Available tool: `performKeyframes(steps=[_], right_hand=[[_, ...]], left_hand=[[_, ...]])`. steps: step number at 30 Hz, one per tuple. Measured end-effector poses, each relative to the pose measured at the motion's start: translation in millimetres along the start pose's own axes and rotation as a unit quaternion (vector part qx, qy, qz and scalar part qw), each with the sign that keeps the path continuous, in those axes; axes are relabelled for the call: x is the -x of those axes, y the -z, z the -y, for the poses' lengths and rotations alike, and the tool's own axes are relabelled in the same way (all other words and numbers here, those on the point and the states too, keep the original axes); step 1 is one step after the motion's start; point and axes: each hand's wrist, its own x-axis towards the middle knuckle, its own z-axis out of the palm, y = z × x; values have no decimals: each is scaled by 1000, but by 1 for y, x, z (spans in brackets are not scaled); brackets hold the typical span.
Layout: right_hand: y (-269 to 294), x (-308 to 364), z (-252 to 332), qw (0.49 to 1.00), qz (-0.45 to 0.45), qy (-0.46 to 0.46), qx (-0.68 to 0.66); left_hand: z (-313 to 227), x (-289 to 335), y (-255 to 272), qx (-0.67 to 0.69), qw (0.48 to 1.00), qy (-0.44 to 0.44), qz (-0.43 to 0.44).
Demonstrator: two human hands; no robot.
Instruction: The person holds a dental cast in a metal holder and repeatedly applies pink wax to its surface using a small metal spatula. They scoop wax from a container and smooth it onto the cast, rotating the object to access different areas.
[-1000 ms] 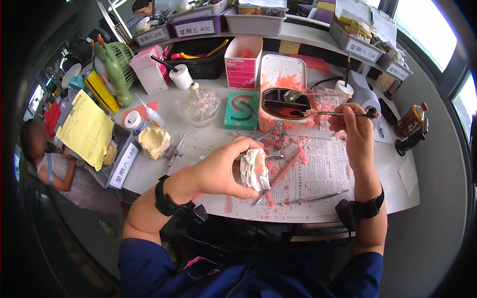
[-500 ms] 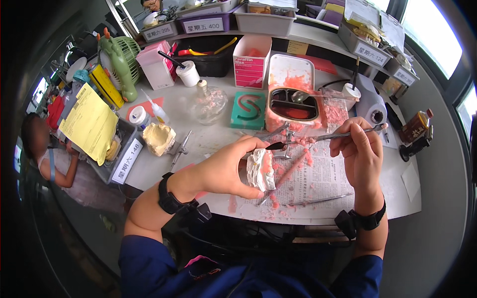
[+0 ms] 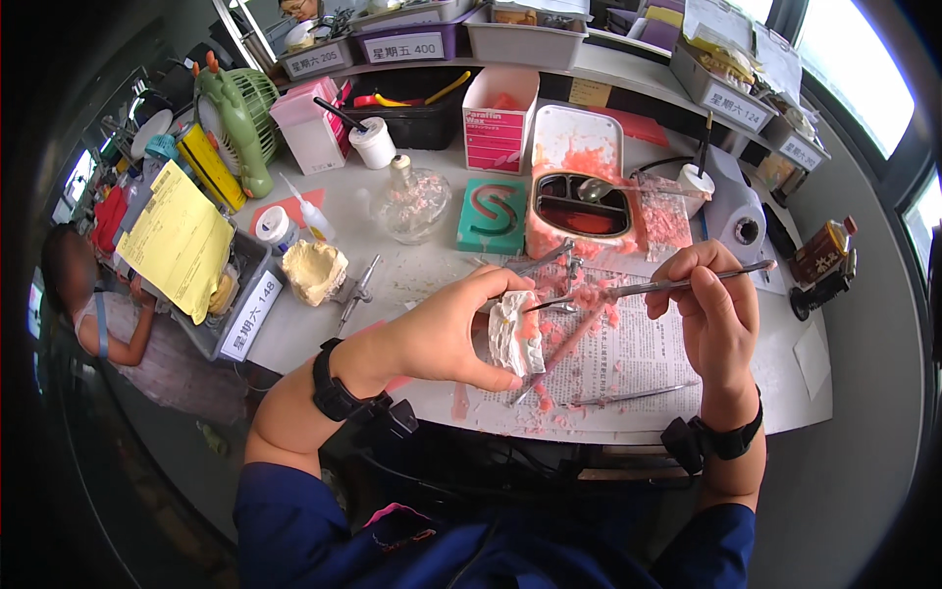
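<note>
A white plaster dental cast (image 3: 512,339) with pink wax along its edge is held between the thumb and fingers of my left hand (image 3: 442,332). My right hand (image 3: 714,312) grips a metal wax knife (image 3: 659,287) like a pen. Its narrow dark tip reaches the upper right edge of the cast. Pink wax clings to the knife's shaft. Close behind the cast is a metal articulator (image 3: 567,257), partly hidden by my left fingers. Beneath the knife, a pink wax-coated stick (image 3: 577,339) lies slantwise among crumbs of wax.
Newspaper (image 3: 643,344) covers the work area, with a thin metal tool (image 3: 638,395) near the front edge. Behind stand an open wax pot (image 3: 628,226), a green block (image 3: 491,218) and a glass burner (image 3: 412,208). Leftward are another cast (image 3: 314,275) and a grey bin (image 3: 257,324); a person (image 3: 128,334) stands beyond.
The wax knife's tip has moved down and slightly left, from above the cast onto its edge. My left hand and the cast have hardly moved.
</note>
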Motion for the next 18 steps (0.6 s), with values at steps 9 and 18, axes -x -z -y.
performKeyframes(steps=[9, 18], right_hand=[[-1, 8, 8, 986, 88, 113, 85], [-4, 14, 15, 980, 98, 128, 116]], left_hand=[[-1, 0, -1, -8, 1000, -10, -3], [0, 1, -2, -9, 1000, -16, -10]])
